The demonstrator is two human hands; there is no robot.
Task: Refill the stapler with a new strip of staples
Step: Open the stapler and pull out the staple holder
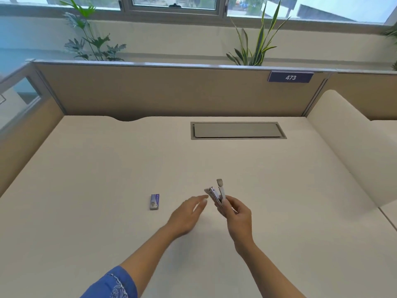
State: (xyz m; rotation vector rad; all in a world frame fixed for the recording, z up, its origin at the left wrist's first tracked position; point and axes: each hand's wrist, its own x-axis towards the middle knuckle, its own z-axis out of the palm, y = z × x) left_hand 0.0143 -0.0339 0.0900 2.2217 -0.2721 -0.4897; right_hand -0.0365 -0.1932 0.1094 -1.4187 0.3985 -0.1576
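Note:
My right hand (237, 216) grips a small white stapler (217, 195) above the desk, its two arms splayed apart and pointing up. My left hand (189, 214) hovers just left of the stapler with fingers straight and relaxed, fingertips close to its tip, holding nothing. A small purple staple box (154, 201) lies flat on the white desk (107, 168), to the left of my left hand. No loose strip of staples shows.
A grey cable hatch (238, 130) is set into the desk at the back. Beige partition walls (171, 91) close off the back and left, with a "473" sign (290, 77). A white raised ledge (352, 147) runs along the right. Plants stand behind the partition.

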